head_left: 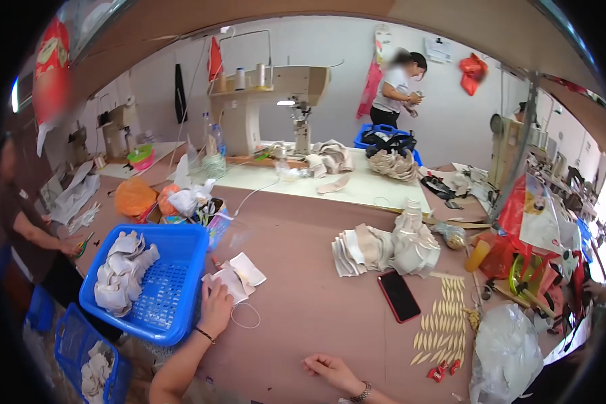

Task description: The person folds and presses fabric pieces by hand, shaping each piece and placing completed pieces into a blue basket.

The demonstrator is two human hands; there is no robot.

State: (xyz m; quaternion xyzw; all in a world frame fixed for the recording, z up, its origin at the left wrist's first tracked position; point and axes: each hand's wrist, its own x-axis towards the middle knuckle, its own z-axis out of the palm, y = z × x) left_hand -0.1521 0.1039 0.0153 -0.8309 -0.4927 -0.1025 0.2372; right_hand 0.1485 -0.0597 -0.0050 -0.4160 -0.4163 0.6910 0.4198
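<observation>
My left hand (pixel 217 308), with a dark band at the wrist, reaches over the table beside the blue basket. Its fingers are stretched out and touch the near edge of pale fabric pieces (pixel 230 283). A lighter piece (pixel 248 269) lies at their upper right, and a thin white loop of cord (pixel 247 316) lies just right of the hand. Near the front edge, my right hand (pixel 333 372) rests on the table with its fingers curled in and nothing visible in them. A metal band circles that wrist.
The blue basket (pixel 198 269) holds stacked pale pieces (pixel 124 273). Further right lie fabric stacks (pixel 363 249), a phone (pixel 398 296), rows of yellowish leaf-shaped pieces (pixel 444 323) and a plastic bag (pixel 505 357). A sewing machine (pixel 239 118) stands behind. People stand at left and at the back.
</observation>
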